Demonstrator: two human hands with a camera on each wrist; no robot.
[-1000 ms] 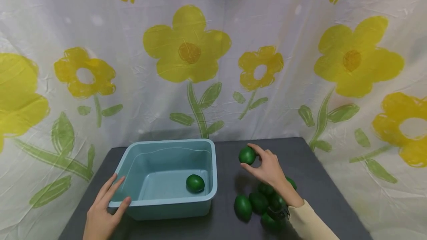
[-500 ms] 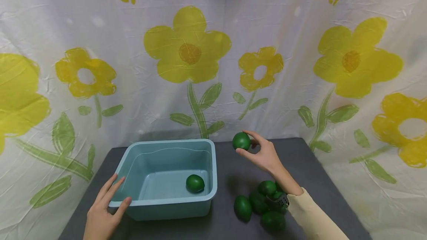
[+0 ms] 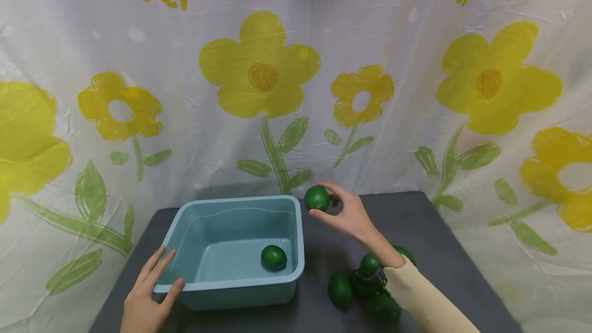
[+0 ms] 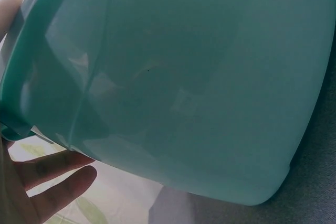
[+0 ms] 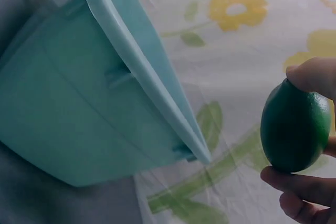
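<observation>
My right hand (image 3: 347, 214) pinches a green lime (image 3: 316, 198) between thumb and fingertips, in the air just outside the bin's right rim. In the right wrist view the lime (image 5: 295, 127) hangs upright, with a digit at its top and another at its lower end. A pale blue plastic bin (image 3: 240, 285) stands on the table with one lime (image 3: 274, 257) lying inside at the right. My left hand (image 3: 147, 299) rests on the bin's near left corner, fingers fairly straight along the left side. The left wrist view shows the bin's wall (image 4: 199, 87) beside those fingers (image 4: 65, 190).
Several more limes (image 3: 340, 291) lie in a pile right of the bin, partly hidden under my right forearm and sleeve (image 3: 425, 292). The dark grey table (image 3: 444, 251) backs onto a curtain (image 3: 393, 158) printed with yellow flowers.
My right hand has carried its lime up and then leftward toward the bin's right rim. My left hand stays at the bin corner. The view has shifted slightly.
</observation>
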